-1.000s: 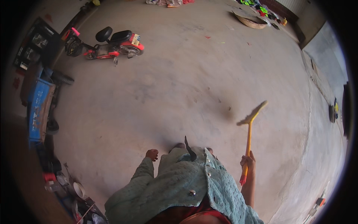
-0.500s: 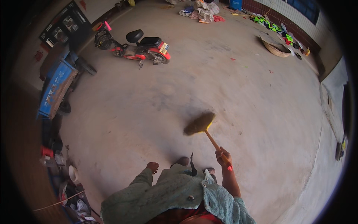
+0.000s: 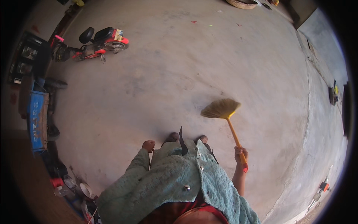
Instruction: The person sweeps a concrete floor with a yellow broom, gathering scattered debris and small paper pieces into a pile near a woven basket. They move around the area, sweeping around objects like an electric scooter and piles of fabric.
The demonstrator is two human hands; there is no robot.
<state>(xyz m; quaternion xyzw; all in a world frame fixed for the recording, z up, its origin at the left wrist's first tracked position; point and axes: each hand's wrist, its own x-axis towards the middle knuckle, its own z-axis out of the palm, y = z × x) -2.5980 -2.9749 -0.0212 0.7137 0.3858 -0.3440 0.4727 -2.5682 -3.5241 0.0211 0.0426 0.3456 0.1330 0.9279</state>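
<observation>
A broom [image 3: 221, 108] with a fan of brownish bristles and an orange-yellow handle reaches out ahead of me on the right. My right hand [image 3: 241, 154] is wrapped round the handle near its red-tipped end. The bristles spread over the concrete floor [image 3: 167, 97]; whether they touch it I cannot tell. My left hand [image 3: 148, 146] hangs beside my left leg with its fingers curled in and nothing visible in it. Both my shoes show just beyond the edge of my green jacket [image 3: 160, 183].
A red and black electric scooter [image 3: 95, 46] stands at the far left. Nearer along the left side are a blue cart [image 3: 37, 119] and a white bucket [image 3: 86, 189] amid clutter. A round woven basket [image 3: 242, 3] lies at the far edge. Small red scraps dot the floor.
The broom and my right hand have shifted to the right, and the bristles look sharper and more spread. The view has turned rightward and down, so the scooter and cart appear further left.
</observation>
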